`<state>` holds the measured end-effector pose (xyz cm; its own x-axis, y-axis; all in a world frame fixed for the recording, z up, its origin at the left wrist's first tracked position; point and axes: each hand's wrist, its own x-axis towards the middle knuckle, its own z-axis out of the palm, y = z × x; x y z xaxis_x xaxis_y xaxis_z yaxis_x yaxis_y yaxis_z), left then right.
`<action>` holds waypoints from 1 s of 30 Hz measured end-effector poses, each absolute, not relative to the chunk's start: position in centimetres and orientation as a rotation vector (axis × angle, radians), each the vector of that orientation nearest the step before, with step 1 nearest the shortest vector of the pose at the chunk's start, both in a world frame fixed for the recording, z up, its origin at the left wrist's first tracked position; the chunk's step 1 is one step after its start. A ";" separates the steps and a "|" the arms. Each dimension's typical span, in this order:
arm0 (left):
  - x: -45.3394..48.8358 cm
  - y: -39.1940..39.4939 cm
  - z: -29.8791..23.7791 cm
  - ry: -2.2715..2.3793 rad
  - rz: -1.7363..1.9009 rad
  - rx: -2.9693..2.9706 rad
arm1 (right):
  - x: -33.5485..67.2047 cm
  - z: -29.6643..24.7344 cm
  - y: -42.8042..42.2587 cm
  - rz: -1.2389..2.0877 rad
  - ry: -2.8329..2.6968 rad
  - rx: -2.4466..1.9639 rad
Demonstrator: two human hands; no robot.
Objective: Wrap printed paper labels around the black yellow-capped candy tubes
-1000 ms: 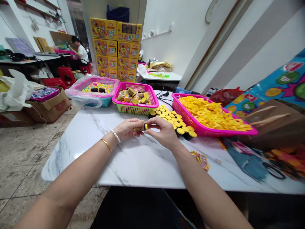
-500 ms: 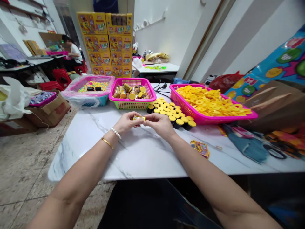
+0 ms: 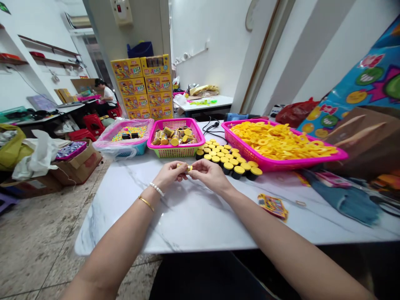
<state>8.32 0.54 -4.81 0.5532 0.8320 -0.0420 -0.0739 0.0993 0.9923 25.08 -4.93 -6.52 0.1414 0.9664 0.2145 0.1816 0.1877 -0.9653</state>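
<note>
As left hand [image 3: 169,172], right hand [image 3: 211,175] hold container [image 3: 190,168] | table edge [image 3: 200,250] well apart

Stacked cartons [image 3: 142,87] and filled baskets [image 3: 268,164] suggest a workshop.

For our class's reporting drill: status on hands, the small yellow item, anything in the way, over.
Left hand and right hand pinching small yellow item. Yellow-lidded black cups just beyond right hand. Nothing seen blocking.

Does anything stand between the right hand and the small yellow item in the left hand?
Nothing visible: the right hand touches the small yellow item in the left hand; the yellow-lidded jars stand beyond, not between.
</note>
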 end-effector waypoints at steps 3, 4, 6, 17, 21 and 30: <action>8.0 0.9 -4.8 0.749 0.752 1.297 | 25.0 -6.6 -4.9 0.855 -1.317 -1.194; 7.9 1.0 -4.9 0.750 0.761 1.314 | 25.0 -6.6 -5.0 0.834 -1.321 -1.173; 7.9 0.9 -4.8 0.726 0.801 1.382 | 25.0 -6.4 -5.1 0.882 -1.254 -1.159; 8.5 0.2 -4.5 0.810 0.913 1.798 | 25.3 -6.2 -4.5 1.365 -0.856 -1.019; 8.1 1.0 -4.9 0.809 0.829 1.682 | 25.3 -6.5 -4.6 1.150 -1.038 -1.017; 8.6 0.6 -5.3 0.705 0.886 1.708 | 24.8 -6.1 -4.4 1.636 -0.631 -1.087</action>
<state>8.64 0.61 -5.32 0.5542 0.8025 0.2210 0.0344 -0.2873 0.9572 24.77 -4.44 -6.07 -0.0637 0.9362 -0.3456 -0.4613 -0.3347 -0.8217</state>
